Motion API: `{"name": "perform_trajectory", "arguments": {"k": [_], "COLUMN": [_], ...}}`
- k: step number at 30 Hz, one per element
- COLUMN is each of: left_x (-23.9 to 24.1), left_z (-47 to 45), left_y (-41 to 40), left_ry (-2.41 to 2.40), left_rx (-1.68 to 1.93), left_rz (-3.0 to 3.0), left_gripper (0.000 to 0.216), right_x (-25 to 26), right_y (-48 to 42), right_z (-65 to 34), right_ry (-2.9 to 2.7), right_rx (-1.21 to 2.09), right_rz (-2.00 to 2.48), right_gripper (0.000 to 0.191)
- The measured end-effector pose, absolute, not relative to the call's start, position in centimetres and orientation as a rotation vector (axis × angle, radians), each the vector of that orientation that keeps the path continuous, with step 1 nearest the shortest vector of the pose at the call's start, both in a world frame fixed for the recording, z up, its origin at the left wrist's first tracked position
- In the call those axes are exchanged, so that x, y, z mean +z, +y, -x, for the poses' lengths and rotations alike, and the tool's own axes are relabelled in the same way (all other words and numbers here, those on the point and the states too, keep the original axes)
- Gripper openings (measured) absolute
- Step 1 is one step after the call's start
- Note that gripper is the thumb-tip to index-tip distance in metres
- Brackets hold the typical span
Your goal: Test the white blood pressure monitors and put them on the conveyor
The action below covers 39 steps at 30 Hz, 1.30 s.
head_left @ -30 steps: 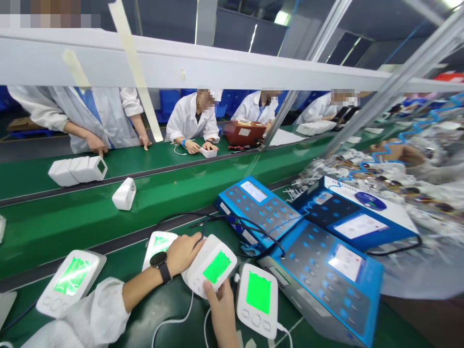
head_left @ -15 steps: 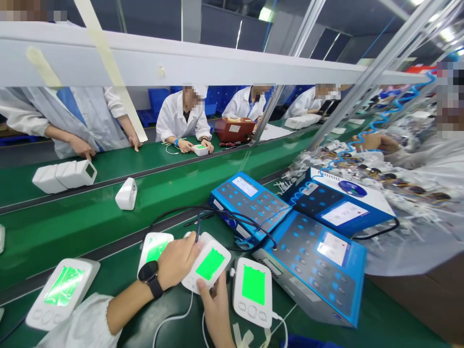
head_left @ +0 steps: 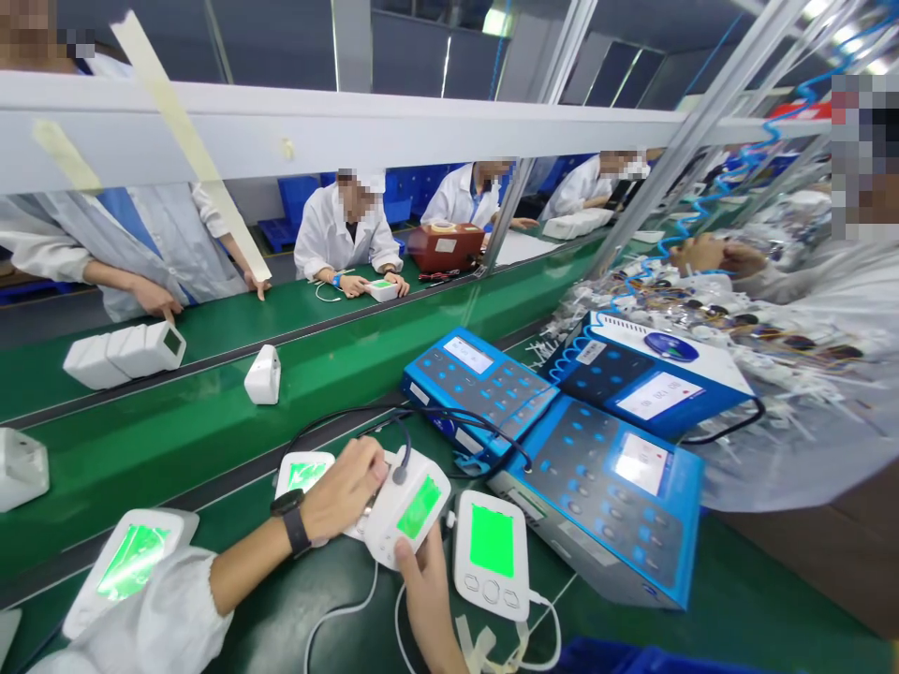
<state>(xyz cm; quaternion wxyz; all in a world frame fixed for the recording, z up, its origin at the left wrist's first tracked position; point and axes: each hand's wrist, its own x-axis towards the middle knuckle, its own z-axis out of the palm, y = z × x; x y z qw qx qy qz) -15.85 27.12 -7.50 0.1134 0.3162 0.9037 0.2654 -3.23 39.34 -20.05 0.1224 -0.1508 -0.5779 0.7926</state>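
Head view: the left hand [head_left: 346, 496] lies over the far end of a white blood pressure monitor [head_left: 407, 508] with a green-lit screen, fingers curled and pressed onto its top edge where a dark tube plug [head_left: 400, 476] meets the casing; whether the fingertips pinch the plug itself cannot be told. The right hand [head_left: 428, 599] steadies the near edge, thumb pressed on the casing beside the screen, the other fingers hidden beneath. The monitor sits tilted on the green work surface [head_left: 295, 608], between a second monitor [head_left: 303, 471] partly under the left wrist and a third monitor [head_left: 491, 554] just beside the right hand. A black hose [head_left: 449, 421] runs from the plug toward the blue test units [head_left: 604, 487]. In my judgement, the connection wants a straight push along the socket axis, the right hand bracing the body so it does not slide, and the hose kept free of kinks. A further monitor [head_left: 126, 566] lies well apart at left.
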Motion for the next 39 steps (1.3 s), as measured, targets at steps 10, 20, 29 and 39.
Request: {"name": "perform_trajectory", "arguments": {"k": [10,20,29,39], "left_x": [-12.7,-4.8,-7.9,-7.6], "left_z": [17.0,25.2,33.4,37.3], "left_y": [30.1,17.7,8.0,18.4], "left_ry": [2.616,2.877,3.132,3.24], "left_rx": [0.905,1.121,0.665,0.406], "left_rz": [-0.759,-0.401,0.173,-0.438], "left_gripper": [0.049,0.055,0.066,0.07], "right_x": [-20.7,-19.0,-16.5,-16.6], "right_y": [39.4,39.4,40.5,40.3], "right_z": [3.4,3.5,7.3,8.9], "right_ry": [-1.653,-1.706,-2.208,-2.662], "right_rx": [2.164,2.21,2.063,1.437], "right_rz": [0.612,0.698,0.555,0.618], "right_gripper": [0.095,0.105,0.091,0.074]}}
